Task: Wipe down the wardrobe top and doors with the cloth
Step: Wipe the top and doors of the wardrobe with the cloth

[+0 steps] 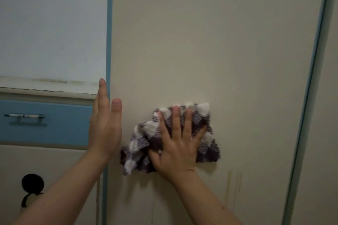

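A cream wardrobe door (210, 42) with blue edging fills most of the head view. A purple and white checked cloth (204, 129) is bunched flat against the door's lower middle. My right hand (179, 144) lies spread on top of the cloth, fingers pointing up, pressing it to the door. My left hand (106, 124) is held flat and edge-on at the door's left blue edge, fingers together and straight, holding nothing. The wardrobe top is out of sight.
Left of the door is a pale recess above a worn white ledge (47, 87). Below it sits a blue drawer (45, 122) with a bar handle. A black round item (33, 184) hangs on the cream panel lower left. Another door edge (331, 97) lies at right.
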Motion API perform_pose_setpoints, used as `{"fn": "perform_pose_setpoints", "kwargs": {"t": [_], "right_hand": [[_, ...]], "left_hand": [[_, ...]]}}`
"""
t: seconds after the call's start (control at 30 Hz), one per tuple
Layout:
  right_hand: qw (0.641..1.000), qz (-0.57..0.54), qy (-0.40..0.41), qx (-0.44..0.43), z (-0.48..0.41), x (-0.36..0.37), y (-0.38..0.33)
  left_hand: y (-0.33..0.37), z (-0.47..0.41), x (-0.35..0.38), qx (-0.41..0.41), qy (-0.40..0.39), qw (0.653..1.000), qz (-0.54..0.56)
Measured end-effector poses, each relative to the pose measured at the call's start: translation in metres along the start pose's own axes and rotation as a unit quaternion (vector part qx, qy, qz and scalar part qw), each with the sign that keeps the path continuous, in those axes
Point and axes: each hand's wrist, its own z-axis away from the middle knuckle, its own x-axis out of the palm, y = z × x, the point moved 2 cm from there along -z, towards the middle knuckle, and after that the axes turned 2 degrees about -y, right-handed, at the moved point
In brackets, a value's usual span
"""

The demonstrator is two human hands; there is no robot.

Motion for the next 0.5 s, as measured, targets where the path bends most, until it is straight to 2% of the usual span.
{"fn": "perform_pose_setpoints", "kwargs": {"t": [0.13,0.27,0.4,0.5], "right_hand": [[0.998,-0.013,-0.02,-0.051,-0.004,0.009,-0.044],[0.997,-0.01,-0.042,-0.067,-0.002,0.017,-0.071],[0.99,-0.02,-0.069,-0.117,0.011,0.02,-0.082],[0.98,-0.013,-0.094,-0.177,0.033,0.023,-0.081]], "left_hand": [[-0.008,0.01,-0.006,-0.022,-0.02,0.998,-0.053],[-0.016,0.017,-0.014,-0.045,-0.043,0.992,-0.113],[-0.02,0.022,-0.021,-0.051,-0.049,0.963,-0.259],[-0.015,0.03,-0.016,-0.044,-0.08,0.956,-0.278]]}}
